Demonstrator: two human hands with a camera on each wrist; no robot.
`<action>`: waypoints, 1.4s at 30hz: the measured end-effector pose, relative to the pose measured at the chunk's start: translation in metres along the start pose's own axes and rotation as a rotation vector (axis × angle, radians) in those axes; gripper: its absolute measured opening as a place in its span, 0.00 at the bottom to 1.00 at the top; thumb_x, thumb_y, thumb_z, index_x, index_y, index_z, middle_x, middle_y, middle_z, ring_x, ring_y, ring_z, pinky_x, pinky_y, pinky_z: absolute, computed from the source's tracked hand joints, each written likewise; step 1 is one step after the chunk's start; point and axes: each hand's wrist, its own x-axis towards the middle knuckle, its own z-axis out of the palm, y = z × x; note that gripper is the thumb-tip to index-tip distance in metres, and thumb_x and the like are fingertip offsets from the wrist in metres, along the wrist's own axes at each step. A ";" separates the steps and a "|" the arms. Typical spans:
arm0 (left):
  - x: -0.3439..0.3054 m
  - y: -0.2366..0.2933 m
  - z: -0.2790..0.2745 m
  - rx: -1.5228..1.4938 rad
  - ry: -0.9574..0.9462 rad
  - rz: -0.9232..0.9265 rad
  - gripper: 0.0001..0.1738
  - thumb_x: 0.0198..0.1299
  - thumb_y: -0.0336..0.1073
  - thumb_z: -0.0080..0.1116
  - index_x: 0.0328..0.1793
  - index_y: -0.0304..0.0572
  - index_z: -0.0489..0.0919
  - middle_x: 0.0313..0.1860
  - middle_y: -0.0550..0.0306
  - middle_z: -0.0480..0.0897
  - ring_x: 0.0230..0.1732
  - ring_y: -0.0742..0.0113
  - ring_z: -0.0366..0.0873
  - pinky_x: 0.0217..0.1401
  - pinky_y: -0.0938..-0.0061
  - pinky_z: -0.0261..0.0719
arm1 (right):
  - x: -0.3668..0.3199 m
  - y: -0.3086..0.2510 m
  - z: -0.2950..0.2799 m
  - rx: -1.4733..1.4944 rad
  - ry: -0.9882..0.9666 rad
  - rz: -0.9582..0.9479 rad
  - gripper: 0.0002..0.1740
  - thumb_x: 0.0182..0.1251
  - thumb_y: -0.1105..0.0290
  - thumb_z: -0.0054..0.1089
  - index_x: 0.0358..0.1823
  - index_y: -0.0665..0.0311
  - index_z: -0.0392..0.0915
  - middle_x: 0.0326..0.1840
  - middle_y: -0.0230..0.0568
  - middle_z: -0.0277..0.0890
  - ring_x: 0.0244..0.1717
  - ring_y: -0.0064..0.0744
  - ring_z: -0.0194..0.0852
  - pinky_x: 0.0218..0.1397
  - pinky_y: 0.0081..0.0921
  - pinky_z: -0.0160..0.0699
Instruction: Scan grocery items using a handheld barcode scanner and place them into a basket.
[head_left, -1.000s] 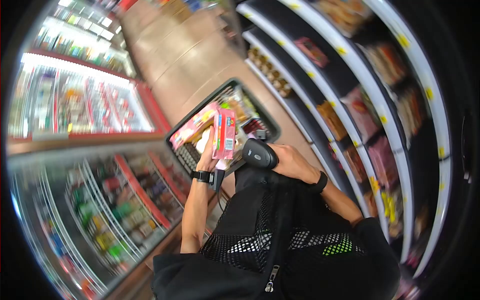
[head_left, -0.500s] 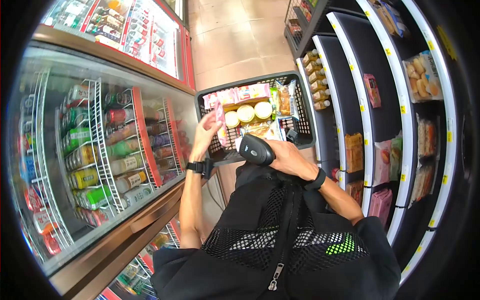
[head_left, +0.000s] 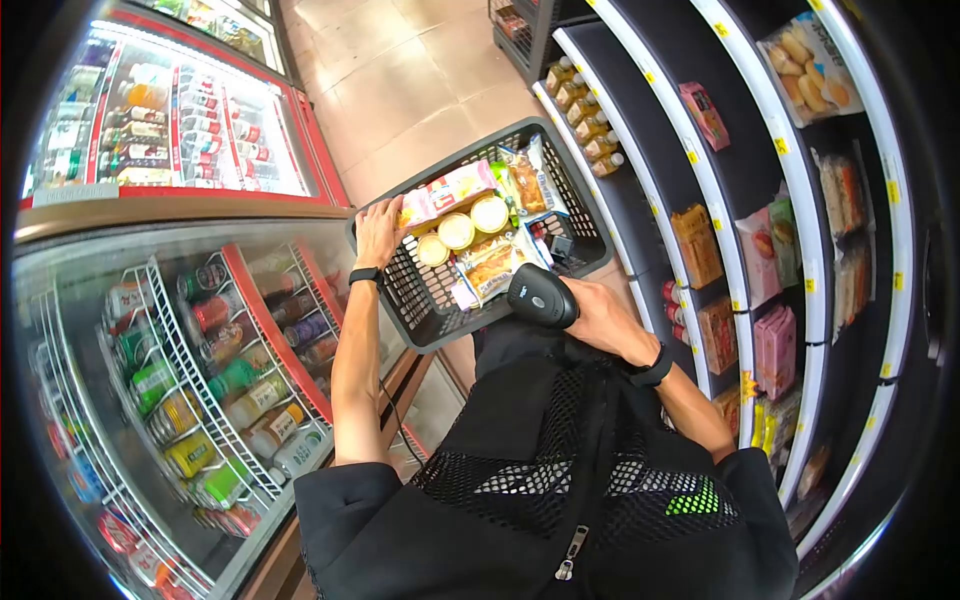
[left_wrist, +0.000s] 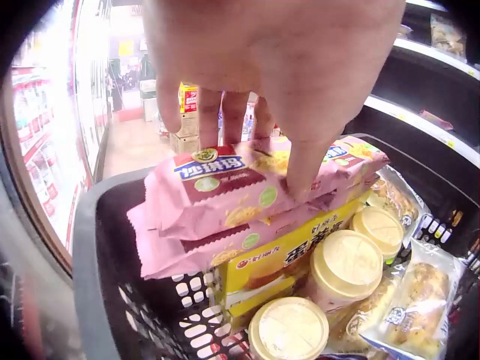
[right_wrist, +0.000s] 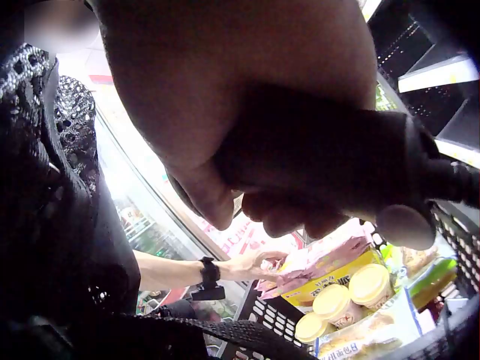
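A dark grey shopping basket (head_left: pixel 395 300) stands in front of the body. Near its left rim my left hand (head_left: pixel 378 235) pinches a pink snack pack (left_wrist: pixel 217 176), thumb on the front and fingers behind. Another pink pack (left_wrist: pixel 199 251) lies under it, against a yellow box (left_wrist: pixel 262 274). Three tubs with cream lids (head_left: pixel 456 231) stand in a row beside these, with bagged bread (head_left: pixel 492 262) near them. My right hand (head_left: pixel 605 320) grips a thick black handle (head_left: pixel 541 297) with a rounded top, held over the basket's near right side.
Glass-door drink coolers (head_left: pixel 200 390) run along the left. On the right, shelves (head_left: pixel 665 225) hold bagged bread and pink packs, with bottles (head_left: pixel 585 120) on the lowest one. Tiled floor (head_left: pixel 400 90) stretches between them, and a dark rack (head_left: pixel 525 35) stands farther ahead.
The pink pack my left hand held upright over the basket is lowered onto the packs at the basket's far left. The right hand keeps its grip on the black handle.
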 end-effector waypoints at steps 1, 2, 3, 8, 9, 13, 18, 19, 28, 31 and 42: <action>0.002 0.000 0.002 0.012 -0.042 -0.022 0.36 0.51 0.46 0.68 0.68 0.50 0.70 0.57 0.58 0.78 0.61 0.59 0.73 0.63 0.57 0.64 | -0.001 0.000 -0.001 0.013 0.016 -0.015 0.26 0.50 0.76 0.64 0.55 0.68 0.75 0.46 0.56 0.80 0.47 0.55 0.79 0.50 0.41 0.76; 0.004 0.000 0.002 0.000 -0.048 -0.037 0.37 0.50 0.46 0.69 0.67 0.50 0.70 0.57 0.58 0.79 0.61 0.59 0.73 0.63 0.56 0.64 | -0.003 0.000 -0.001 0.016 0.023 -0.006 0.26 0.50 0.76 0.64 0.55 0.68 0.75 0.46 0.56 0.80 0.47 0.55 0.79 0.50 0.41 0.76; 0.005 -0.001 0.003 0.000 -0.053 -0.030 0.37 0.50 0.46 0.69 0.67 0.50 0.70 0.57 0.58 0.79 0.61 0.59 0.73 0.63 0.56 0.64 | -0.003 0.000 -0.002 0.015 0.019 0.014 0.25 0.51 0.77 0.64 0.54 0.68 0.76 0.46 0.57 0.80 0.48 0.56 0.78 0.50 0.40 0.76; 0.001 -0.006 0.006 0.020 -0.059 -0.080 0.37 0.48 0.45 0.70 0.66 0.52 0.70 0.55 0.58 0.79 0.60 0.58 0.73 0.61 0.55 0.65 | -0.003 0.003 0.000 0.005 0.023 0.025 0.24 0.51 0.78 0.64 0.53 0.69 0.76 0.46 0.58 0.80 0.49 0.57 0.78 0.50 0.39 0.76; -0.001 -0.005 0.005 0.018 -0.064 -0.086 0.37 0.48 0.44 0.70 0.67 0.52 0.70 0.55 0.58 0.78 0.60 0.58 0.73 0.61 0.55 0.65 | -0.003 0.003 0.000 0.010 0.029 0.006 0.25 0.51 0.78 0.63 0.54 0.68 0.76 0.46 0.57 0.80 0.47 0.56 0.78 0.50 0.41 0.76; -0.006 -0.004 0.009 0.012 0.014 -0.051 0.38 0.49 0.48 0.69 0.68 0.51 0.69 0.57 0.56 0.77 0.60 0.57 0.72 0.63 0.52 0.65 | -0.004 0.001 -0.002 0.030 0.043 -0.006 0.26 0.50 0.76 0.63 0.55 0.66 0.75 0.47 0.55 0.80 0.46 0.56 0.78 0.50 0.42 0.77; 0.005 0.024 -0.004 0.020 0.064 -0.063 0.48 0.45 0.45 0.72 0.74 0.50 0.63 0.65 0.54 0.72 0.66 0.55 0.68 0.71 0.51 0.59 | -0.009 0.003 -0.009 0.002 0.076 -0.010 0.23 0.51 0.78 0.63 0.53 0.68 0.76 0.43 0.57 0.80 0.46 0.57 0.79 0.48 0.40 0.78; 0.012 0.035 -0.011 0.001 0.100 -0.021 0.48 0.45 0.45 0.72 0.74 0.51 0.62 0.66 0.54 0.71 0.66 0.55 0.68 0.71 0.50 0.59 | -0.011 0.005 -0.011 -0.002 0.074 0.007 0.23 0.51 0.78 0.63 0.53 0.67 0.76 0.43 0.57 0.81 0.46 0.57 0.79 0.48 0.39 0.78; 0.132 0.240 -0.031 -0.223 0.092 0.637 0.32 0.58 0.46 0.61 0.69 0.52 0.69 0.63 0.56 0.75 0.64 0.55 0.70 0.67 0.58 0.64 | -0.067 0.040 -0.047 0.046 0.355 0.091 0.24 0.51 0.72 0.65 0.52 0.66 0.76 0.42 0.57 0.80 0.45 0.57 0.78 0.47 0.43 0.77; 0.173 0.331 -0.023 -0.203 0.038 0.899 0.30 0.60 0.43 0.60 0.69 0.50 0.68 0.62 0.56 0.75 0.63 0.54 0.70 0.66 0.57 0.65 | -0.101 0.047 -0.060 0.078 0.551 0.134 0.24 0.51 0.70 0.66 0.53 0.66 0.76 0.43 0.56 0.80 0.45 0.56 0.79 0.48 0.42 0.77; 0.330 0.513 0.044 0.406 0.033 0.976 0.19 0.52 0.32 0.56 0.52 0.57 0.83 0.47 0.53 0.84 0.56 0.54 0.78 0.60 0.52 0.69 | -0.251 0.089 -0.047 0.210 1.152 0.583 0.20 0.53 0.68 0.64 0.50 0.64 0.77 0.41 0.57 0.80 0.44 0.60 0.77 0.47 0.43 0.77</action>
